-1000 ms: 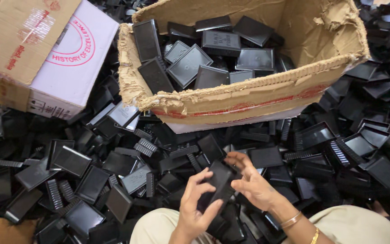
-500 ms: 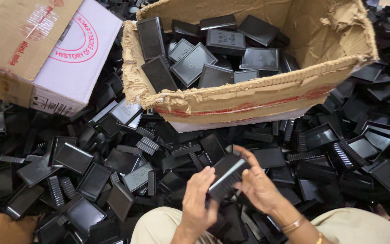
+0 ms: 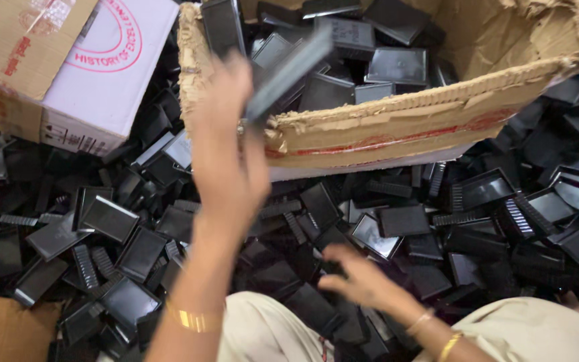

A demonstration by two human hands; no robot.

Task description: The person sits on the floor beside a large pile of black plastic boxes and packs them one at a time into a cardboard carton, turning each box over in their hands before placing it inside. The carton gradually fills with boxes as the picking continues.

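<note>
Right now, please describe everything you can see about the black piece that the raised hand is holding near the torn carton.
The black piece is a flat, rectangular part, seemingly plastic, dark grey-black and blurred by motion. It tilts upward to the right, seen almost edge-on, so details are unclear. The left hand pinches its lower end, lifted above the pile. Its upper end hangs over the front wall of the torn carton, which holds similar pieces. Nothing else seems to touch it.

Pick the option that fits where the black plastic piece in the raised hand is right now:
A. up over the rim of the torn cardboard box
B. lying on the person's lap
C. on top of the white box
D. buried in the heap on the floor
A: the left hand is lifted and the black plastic piece, blurred, sits at its fingertips above the torn cardboard box, while the right hand stays low over the heap of black parts.
</note>
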